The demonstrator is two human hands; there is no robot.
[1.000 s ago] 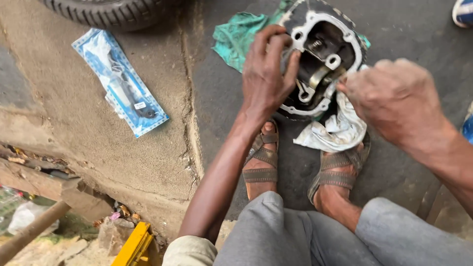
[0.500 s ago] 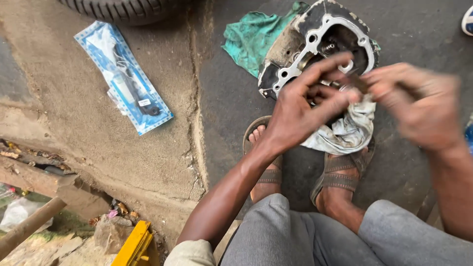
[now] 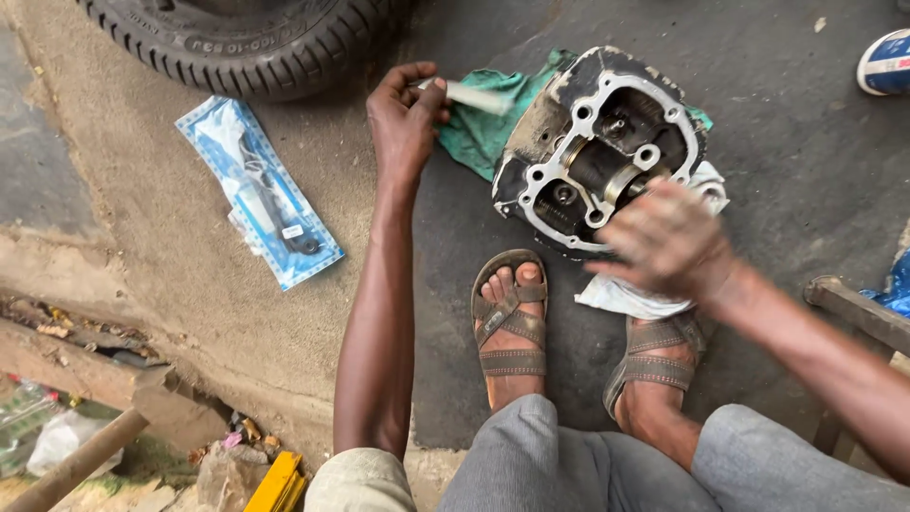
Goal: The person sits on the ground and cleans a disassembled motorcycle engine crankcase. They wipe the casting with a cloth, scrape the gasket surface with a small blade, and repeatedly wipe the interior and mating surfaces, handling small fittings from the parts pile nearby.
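Left hand [image 3: 406, 118] pinches pale strip [image 3: 474, 96]; right hand [image 3: 668, 242] (blurred) over engine head [image 3: 599, 152].

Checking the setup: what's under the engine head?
The engine head lies on a green cloth and a white rag on the ground; the area directly beneath it is hidden.

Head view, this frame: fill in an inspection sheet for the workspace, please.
Surface: grey concrete ground, dusty.
Job's things: engine cylinder head resting on green rag; white cloth under its near edge.
Clutter: blue packet, tyre, debris at lower left.
Grippers: left hand pinches a small pale piece; right hand blurred over the cylinder head.
Cables: nothing seen.
Surroundings: sandalled feet, another shoe.
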